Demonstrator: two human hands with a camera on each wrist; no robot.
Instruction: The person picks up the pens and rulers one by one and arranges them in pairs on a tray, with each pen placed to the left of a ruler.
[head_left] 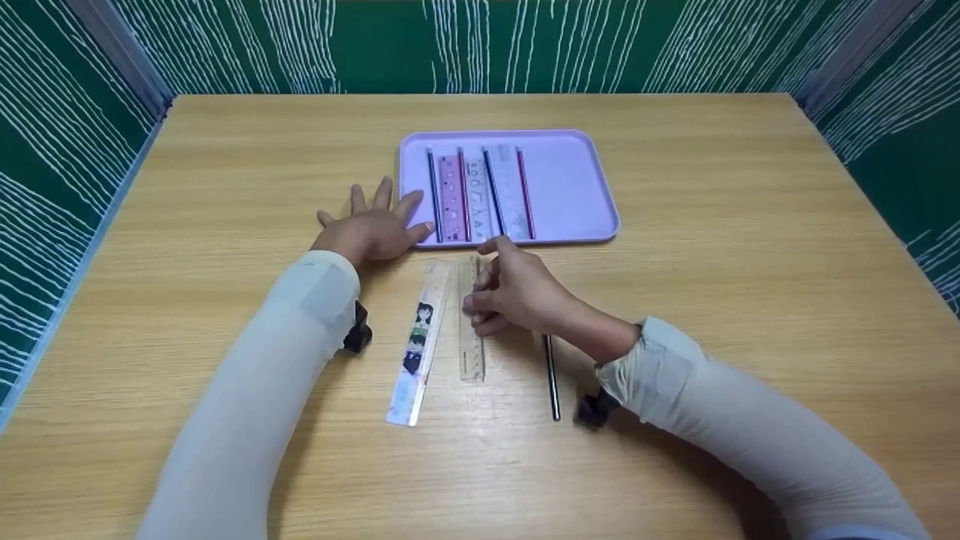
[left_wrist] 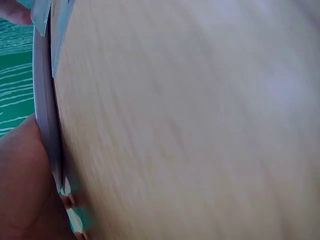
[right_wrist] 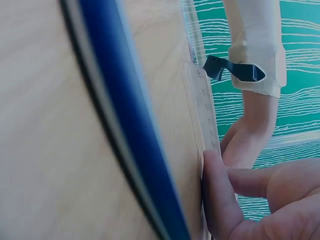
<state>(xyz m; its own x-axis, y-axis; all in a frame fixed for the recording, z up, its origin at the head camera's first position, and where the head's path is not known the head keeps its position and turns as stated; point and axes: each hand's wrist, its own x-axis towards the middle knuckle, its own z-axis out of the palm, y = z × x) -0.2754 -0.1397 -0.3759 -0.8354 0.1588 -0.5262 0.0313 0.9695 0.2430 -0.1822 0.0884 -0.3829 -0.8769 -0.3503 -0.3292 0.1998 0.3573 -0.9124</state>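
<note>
My left hand (head_left: 379, 231) rests at the near left corner of the purple tray (head_left: 574, 187), fingers spread, thumb and index finger over the rim. With thumb and fingers my right hand (head_left: 525, 289) pinches the edge of a clear yellowish ruler (head_left: 471, 364) just in front of the tray. The same ruler (right_wrist: 201, 95) stands tilted on edge in the right wrist view. Left of it lies a ruler with printed cartoon figures (head_left: 411, 382). A dark pencil (head_left: 553, 382) lies under my right wrist; it looms blue and blurred in the right wrist view.
Inside the tray, pencils and rulers alternate in a row: a dark pencil (head_left: 434, 195), a pink ruler (head_left: 450, 199), a red pencil (head_left: 464, 195), then more, ending with another red pencil (head_left: 526, 195). Green panels with white streaks (head_left: 382, 45) border the wooden table (head_left: 712, 225).
</note>
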